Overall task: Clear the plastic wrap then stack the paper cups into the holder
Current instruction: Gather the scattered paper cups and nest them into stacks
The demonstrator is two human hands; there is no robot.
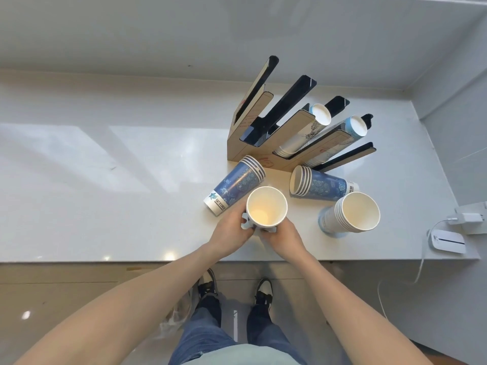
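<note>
Both hands clasp one upright cup stack [266, 206] near counter [105, 180] front edge: left hand [232, 231] and right hand [286, 237] wrapped around its lower part. Holder [259, 151] behind, two slots filled. Three other stacks nearby.

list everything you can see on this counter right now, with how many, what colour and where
Cup holder: one, tan and black, back of counter; two right slots hold cups.
Lying cup stacks: two, blue, left and right, in front of holder.
Upright stack: one, white-blue, right.
Held stack: one, white inside, front centre.
Charger and white device: far right edge.
Plastic wrap: clear, on floor.
Hands: left, right, gripping held stack.
</note>
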